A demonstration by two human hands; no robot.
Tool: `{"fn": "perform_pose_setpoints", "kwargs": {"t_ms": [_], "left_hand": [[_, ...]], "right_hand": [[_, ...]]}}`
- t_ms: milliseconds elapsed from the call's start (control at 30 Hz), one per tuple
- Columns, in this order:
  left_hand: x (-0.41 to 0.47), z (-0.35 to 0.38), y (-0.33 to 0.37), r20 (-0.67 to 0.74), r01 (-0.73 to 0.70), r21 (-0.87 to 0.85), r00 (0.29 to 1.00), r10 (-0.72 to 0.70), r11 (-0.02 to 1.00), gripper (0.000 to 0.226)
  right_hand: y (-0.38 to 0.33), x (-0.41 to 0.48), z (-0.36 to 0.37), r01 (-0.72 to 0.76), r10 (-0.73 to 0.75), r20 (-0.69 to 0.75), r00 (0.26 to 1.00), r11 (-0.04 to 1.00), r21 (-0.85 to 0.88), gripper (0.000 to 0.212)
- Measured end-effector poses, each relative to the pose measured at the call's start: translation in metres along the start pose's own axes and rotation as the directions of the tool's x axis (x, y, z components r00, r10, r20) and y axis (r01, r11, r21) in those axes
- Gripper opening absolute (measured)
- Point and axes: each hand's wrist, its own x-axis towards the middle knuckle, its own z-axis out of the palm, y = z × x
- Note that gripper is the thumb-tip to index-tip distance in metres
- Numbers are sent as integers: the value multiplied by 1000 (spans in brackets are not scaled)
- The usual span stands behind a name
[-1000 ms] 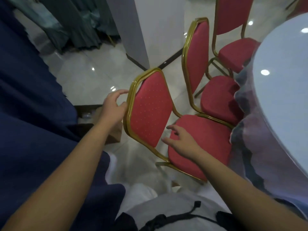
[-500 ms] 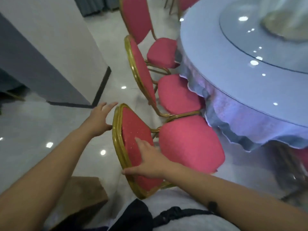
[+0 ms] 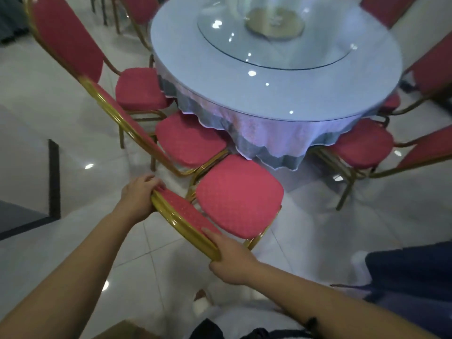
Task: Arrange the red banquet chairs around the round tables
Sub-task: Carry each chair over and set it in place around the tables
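Red banquet chair (image 3: 238,194) facing the round surface (image 3: 195,77).
Left hand (image 3: 138,194), right hand (image 3: 232,259) grip its backrest (image 3: 188,215); I'd push toward 12 o'clock next.

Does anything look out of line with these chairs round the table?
Only the nearest chair, held by its backrest in the left hand and right hand. Its seat sits clear of the tablecloth, while the next chair reaches under the hem, and their gold frames crowd together. Nothing looks damaged.
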Motion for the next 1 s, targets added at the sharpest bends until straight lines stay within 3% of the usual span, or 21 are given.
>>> {"fn": "perform_pose_setpoints", "kwargs": {"t_ms": [133,333,500,600,700,833,900,1000], "left_hand": [[-7,19,39,-4,-27,-96,1000,26,995,49],[-8,51,124,-20,-88,-66,996,87,994,37],[-4,80,223,80,-121,-147,988,134,982,34],[1,88,276,76,-176,-292,976,206,940,36],[1,95,301,21,-204,-361,974,226,910,38],[-8,104,311,-33,-222,-394,973,227,892,41],[-10,106,312,-53,-221,-394,975,217,892,41],[-4,103,316,-47,-231,-381,972,231,895,39]], "right_hand": [[38,-26,-21,-51,57,-68,996,995,81,82],[115,-76,-78,-150,171,-135,976,977,154,77],[199,-115,-154,-263,280,-234,931,960,99,51],[242,-133,-190,-367,305,-472,827,929,-43,43],[263,-143,-198,-431,362,-660,658,900,64,56],[248,-135,-169,-419,225,-730,645,903,-92,88],[243,-127,-167,-366,147,-778,610,924,-113,77],[247,-119,-186,-340,144,-812,566,938,-71,39]]}}
